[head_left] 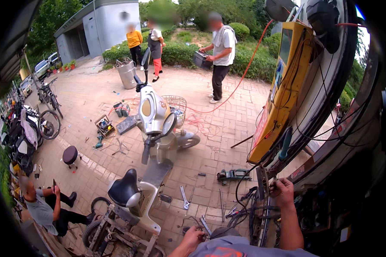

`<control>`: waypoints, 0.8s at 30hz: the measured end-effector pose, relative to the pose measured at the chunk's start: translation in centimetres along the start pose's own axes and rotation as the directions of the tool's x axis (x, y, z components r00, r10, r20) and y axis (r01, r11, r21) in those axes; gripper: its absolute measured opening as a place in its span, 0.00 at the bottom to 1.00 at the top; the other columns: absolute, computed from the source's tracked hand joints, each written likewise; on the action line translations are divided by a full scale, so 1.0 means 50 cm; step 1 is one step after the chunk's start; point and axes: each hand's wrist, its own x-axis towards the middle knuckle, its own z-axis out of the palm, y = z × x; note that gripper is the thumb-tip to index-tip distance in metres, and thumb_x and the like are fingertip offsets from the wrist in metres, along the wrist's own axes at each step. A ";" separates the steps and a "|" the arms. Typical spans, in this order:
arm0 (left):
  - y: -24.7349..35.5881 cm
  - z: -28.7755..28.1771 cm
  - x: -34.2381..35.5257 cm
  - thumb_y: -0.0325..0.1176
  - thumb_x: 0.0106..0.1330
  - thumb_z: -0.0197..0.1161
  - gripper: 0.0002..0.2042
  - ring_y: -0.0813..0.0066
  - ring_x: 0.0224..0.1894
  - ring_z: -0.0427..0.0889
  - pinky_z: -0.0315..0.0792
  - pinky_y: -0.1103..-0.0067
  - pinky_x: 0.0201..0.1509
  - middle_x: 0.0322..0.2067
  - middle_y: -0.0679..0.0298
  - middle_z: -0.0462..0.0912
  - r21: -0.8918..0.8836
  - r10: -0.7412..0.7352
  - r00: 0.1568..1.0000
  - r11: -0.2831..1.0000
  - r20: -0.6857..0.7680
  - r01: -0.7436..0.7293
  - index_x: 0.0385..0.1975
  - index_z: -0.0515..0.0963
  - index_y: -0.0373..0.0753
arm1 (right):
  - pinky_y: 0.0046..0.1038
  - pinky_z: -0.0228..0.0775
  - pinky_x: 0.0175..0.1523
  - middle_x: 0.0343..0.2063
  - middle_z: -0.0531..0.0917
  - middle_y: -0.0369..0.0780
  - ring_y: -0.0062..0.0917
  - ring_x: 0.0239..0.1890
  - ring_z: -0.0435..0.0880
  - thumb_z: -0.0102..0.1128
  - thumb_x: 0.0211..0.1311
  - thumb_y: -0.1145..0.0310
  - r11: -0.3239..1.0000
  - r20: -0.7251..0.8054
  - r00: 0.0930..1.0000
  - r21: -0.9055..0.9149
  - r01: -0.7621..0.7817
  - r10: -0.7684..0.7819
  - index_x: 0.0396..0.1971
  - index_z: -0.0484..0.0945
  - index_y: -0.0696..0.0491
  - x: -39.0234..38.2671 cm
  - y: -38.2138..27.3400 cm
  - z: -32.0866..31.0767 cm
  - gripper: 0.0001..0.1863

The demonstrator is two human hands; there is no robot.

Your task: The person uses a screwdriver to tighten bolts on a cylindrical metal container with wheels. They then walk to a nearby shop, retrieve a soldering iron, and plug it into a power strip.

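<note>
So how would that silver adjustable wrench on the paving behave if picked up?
The adjustable wrench looks like solid metal, so probably stiff and heavy for its size. One end looks wider, so it may dip when lifted by the other.

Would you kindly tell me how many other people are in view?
4: a person in yellow and a person in an apron by the hedge, a person in white holding a dark box, and a person in grey at lower left. Others may be hidden.
</note>
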 end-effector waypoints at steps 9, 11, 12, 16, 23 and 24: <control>0.334 0.148 0.241 0.17 0.58 0.49 0.09 0.76 0.22 0.75 0.70 0.81 0.25 0.30 0.59 0.78 0.408 0.187 0.963 0.877 0.196 -0.254 0.37 0.67 0.33 | 0.24 0.73 0.31 0.26 0.80 0.43 0.24 0.24 0.79 0.54 0.61 0.73 0.998 -0.152 0.987 0.040 0.049 -0.043 0.27 0.73 0.60 0.195 0.032 0.045 0.06; 0.380 0.191 0.321 0.21 0.61 0.51 0.05 0.76 0.23 0.76 0.71 0.79 0.25 0.29 0.59 0.78 0.433 0.249 0.939 0.839 0.236 -0.331 0.36 0.68 0.33 | 0.24 0.73 0.31 0.25 0.81 0.43 0.24 0.24 0.79 0.54 0.61 0.73 0.998 -0.186 0.982 0.048 0.044 -0.034 0.27 0.73 0.60 0.269 0.053 0.048 0.06; 0.405 0.220 0.359 0.24 0.63 0.52 0.05 0.77 0.22 0.76 0.70 0.80 0.24 0.29 0.59 0.77 0.459 0.251 0.941 0.825 0.227 -0.330 0.37 0.68 0.33 | 0.24 0.73 0.31 0.25 0.81 0.43 0.23 0.24 0.79 0.54 0.61 0.73 0.998 -0.195 0.980 0.055 0.042 -0.030 0.27 0.73 0.59 0.309 0.061 0.051 0.06; 0.547 0.359 0.508 0.41 0.69 0.51 0.14 0.78 0.22 0.76 0.70 0.81 0.24 0.29 0.60 0.77 0.496 0.245 0.948 0.809 0.201 -0.314 0.35 0.70 0.34 | 0.23 0.73 0.30 0.25 0.80 0.42 0.23 0.24 0.79 0.55 0.60 0.73 0.997 -0.208 0.977 0.053 0.064 -0.052 0.27 0.73 0.60 0.484 0.082 0.044 0.06; 0.764 0.508 0.770 0.39 0.69 0.50 0.13 0.80 0.14 0.69 0.63 0.81 0.16 0.23 0.61 0.76 0.427 0.312 0.949 0.853 0.045 -0.301 0.34 0.73 0.34 | 0.24 0.74 0.29 0.25 0.80 0.41 0.23 0.23 0.79 0.53 0.60 0.74 0.992 -0.182 0.982 0.106 0.065 -0.045 0.28 0.73 0.58 0.802 0.063 0.080 0.04; 0.791 0.517 0.813 0.38 0.69 0.50 0.12 0.80 0.14 0.68 0.62 0.82 0.17 0.23 0.62 0.76 0.384 0.279 0.960 0.883 0.033 -0.270 0.35 0.73 0.34 | 0.24 0.74 0.29 0.25 0.80 0.41 0.23 0.23 0.79 0.53 0.60 0.74 0.994 -0.185 0.982 0.091 0.055 -0.038 0.28 0.72 0.57 0.840 0.062 0.084 0.04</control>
